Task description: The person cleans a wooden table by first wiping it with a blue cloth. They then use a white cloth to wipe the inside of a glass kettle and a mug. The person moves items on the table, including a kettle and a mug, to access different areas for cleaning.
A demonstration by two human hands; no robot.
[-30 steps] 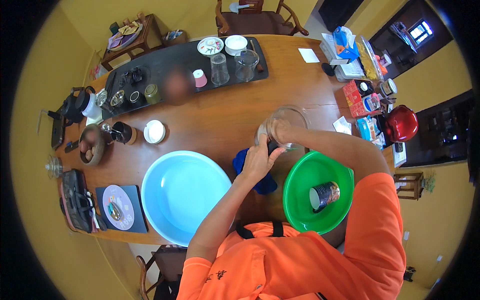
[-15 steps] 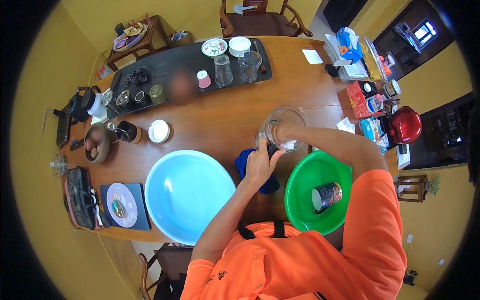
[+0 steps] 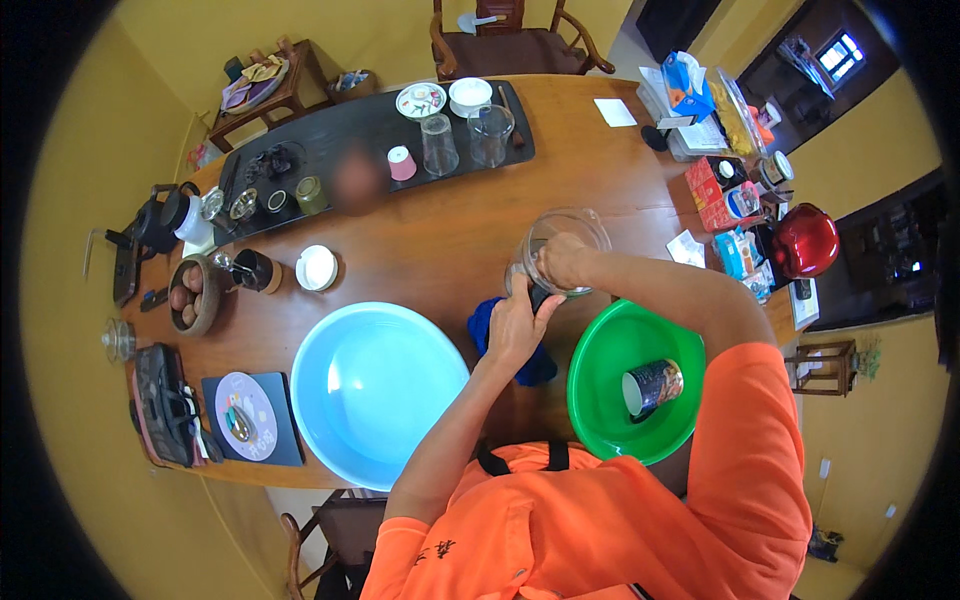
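Note:
A clear glass jug is tilted over the table in front of me. My left hand grips it near a dark part at its lower edge, thumb and fingers closed round it. My right hand reaches into the jug with its fingers curled against the inside wall; what they hold, if anything, is hidden. A dark blue cloth lies on the table just below my left hand. To the right, a green basin holds a dark printed mug lying on its side. A light blue basin stands on the left.
Along the far side, a black tea tray carries glasses, a pink cup and lidded bowls. A white bowl, a dark cup and a wooden bowl stand left. Boxes, including a red box, crowd the right edge.
My right hand has shifted and turned slightly inside the jug, and the white patch seen beside it no longer shows. My left hand keeps its grip. The whole view has shifted slightly.

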